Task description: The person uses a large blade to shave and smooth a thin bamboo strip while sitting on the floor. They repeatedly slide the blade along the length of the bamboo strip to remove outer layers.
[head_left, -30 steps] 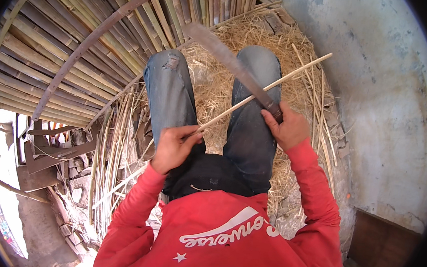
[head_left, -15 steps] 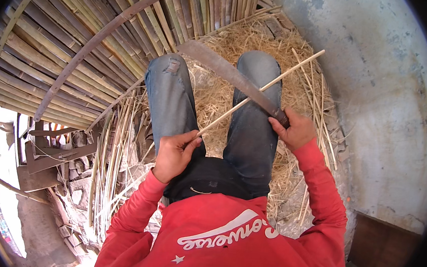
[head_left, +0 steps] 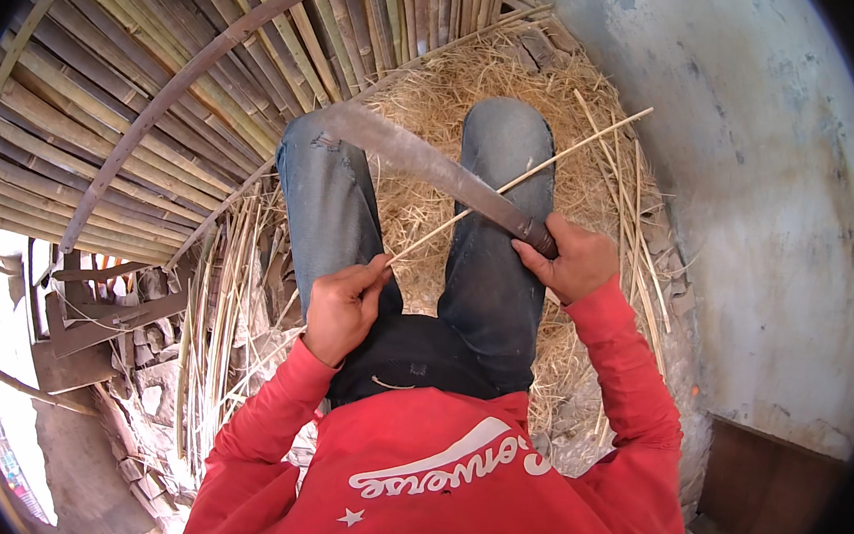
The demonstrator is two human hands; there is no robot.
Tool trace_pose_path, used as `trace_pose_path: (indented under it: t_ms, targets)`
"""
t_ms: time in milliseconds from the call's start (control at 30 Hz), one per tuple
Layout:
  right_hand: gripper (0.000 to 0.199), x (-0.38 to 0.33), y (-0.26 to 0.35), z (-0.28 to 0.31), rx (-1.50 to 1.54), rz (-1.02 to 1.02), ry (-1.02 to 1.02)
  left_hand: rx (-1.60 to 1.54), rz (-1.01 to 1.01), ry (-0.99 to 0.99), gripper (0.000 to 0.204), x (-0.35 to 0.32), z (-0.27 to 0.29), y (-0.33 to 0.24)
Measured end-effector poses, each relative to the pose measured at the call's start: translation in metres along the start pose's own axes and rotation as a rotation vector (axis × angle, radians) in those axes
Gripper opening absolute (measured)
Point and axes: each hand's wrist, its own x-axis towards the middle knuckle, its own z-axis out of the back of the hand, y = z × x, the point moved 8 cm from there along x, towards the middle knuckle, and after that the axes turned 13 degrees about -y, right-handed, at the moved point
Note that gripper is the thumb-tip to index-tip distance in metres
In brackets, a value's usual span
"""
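Observation:
My right hand (head_left: 578,259) grips the handle of a large machete (head_left: 420,161), whose broad blade points up and left across my knees. A thin pale bamboo strip (head_left: 556,159) is pinched at its near end by my left hand (head_left: 347,304). From there the strip slants up to the right over my right thigh, and the blade lies across it near the middle, just beyond the handle. Both hands are closed, at about lap height, with the blade's tip over my left knee (head_left: 321,143).
A rack of bamboo poles (head_left: 151,75) with curved cross-bars fills the upper left. Loose bamboo strips stand in a bundle (head_left: 217,321) on the left; more strips (head_left: 632,213) lie on the right. Shavings (head_left: 523,69) cover the floor ahead. A plastered wall (head_left: 754,192) rises at right.
The machete has slid slightly left and down along the strip toward my left hand. Both hands still hold what they held, and my right hand has shifted a little left.

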Motion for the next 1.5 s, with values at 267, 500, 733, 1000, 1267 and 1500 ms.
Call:
trace_pose_path:
  t_ms: [267,500,733,1000,1267,1500]
  targets:
    - [0.051,0.017,-0.062,-0.005,0.134,-0.474,0.004,0.059,-0.051,-0.018,0.030,-0.020,0.005,0.003]
    - [0.053,0.012,-0.019,-0.003,0.029,-0.108,-0.033,0.065,-0.066,-0.042,0.039,-0.027,0.024,0.017]
    - [0.053,0.028,-0.091,-0.005,0.069,-0.566,-0.177,0.014,-0.038,-0.034,0.035,-0.028,0.030,0.015]
    - [0.043,0.019,-0.044,-0.003,-0.027,-0.229,-0.047,0.007,0.086,0.006,0.024,-0.034,0.042,0.021]
    - [0.049,0.024,-0.020,-0.007,0.146,-0.338,-0.031,-0.107,0.216,0.062,0.024,-0.024,0.019,0.022]
    - [0.051,0.032,-0.037,-0.007,0.049,-0.263,0.035,-0.212,0.382,0.182,0.028,-0.030,0.023,0.029]
